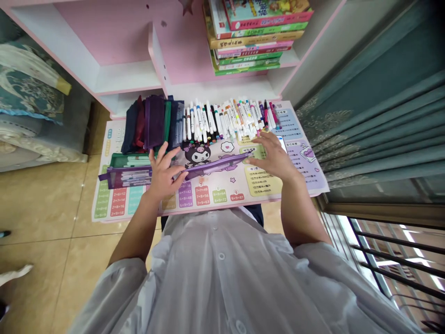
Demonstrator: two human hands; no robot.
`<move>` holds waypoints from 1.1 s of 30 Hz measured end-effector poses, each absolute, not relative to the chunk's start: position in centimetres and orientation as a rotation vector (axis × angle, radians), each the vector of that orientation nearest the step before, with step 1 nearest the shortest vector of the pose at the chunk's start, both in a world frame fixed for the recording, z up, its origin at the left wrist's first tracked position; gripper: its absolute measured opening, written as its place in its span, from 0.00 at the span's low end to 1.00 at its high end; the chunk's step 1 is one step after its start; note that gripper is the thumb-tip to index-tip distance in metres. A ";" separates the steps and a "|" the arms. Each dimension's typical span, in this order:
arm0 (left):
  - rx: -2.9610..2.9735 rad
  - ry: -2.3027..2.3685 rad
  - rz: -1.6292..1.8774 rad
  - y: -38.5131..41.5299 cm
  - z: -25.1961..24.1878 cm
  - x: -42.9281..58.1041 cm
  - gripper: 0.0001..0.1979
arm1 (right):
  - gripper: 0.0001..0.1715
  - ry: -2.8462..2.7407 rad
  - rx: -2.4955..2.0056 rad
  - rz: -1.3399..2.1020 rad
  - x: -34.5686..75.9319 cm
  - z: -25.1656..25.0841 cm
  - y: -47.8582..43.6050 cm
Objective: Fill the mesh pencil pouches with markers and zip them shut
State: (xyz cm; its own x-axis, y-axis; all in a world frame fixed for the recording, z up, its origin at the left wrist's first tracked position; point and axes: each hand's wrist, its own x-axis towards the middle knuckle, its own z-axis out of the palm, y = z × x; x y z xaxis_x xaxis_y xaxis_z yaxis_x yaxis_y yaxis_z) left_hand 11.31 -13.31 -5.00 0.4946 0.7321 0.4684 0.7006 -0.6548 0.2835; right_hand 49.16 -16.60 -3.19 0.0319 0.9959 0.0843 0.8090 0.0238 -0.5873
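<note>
A flat purple mesh zip pouch (pixel 217 168) lies slantwise across a printed desk mat (pixel 217 192), with cartoon art and multiplication tables. My left hand (pixel 164 174) grips its near end, and the fingers cover that part. My right hand (pixel 273 155) rests palm down on the mat, fingers spread, just beyond the pouch's far tip. A small white-and-blue flat item (pixel 282 144), possibly a phone, sits partly under those fingers. Left of my left hand lies a purple mesh pouch holding markers (pixel 127 177). Many white-barrelled markers (pixel 225 119) lie in a row along the mat's far side.
Several dark fabric pouches (pixel 151 123) stand beside the markers, with a green pouch (pixel 130 160) in front. A stack of books (pixel 255 39) fills a pink-and-white shelf (pixel 121 41) behind. A teal curtain (pixel 368 116) hangs right; tiled floor (pixel 41 204) lies left.
</note>
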 end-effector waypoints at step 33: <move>2.016 2.201 0.894 -13.5 -1.6 -4.3 0.18 | 0.12 -1.856 -1.577 0.741 27.8 -5.0 -12.9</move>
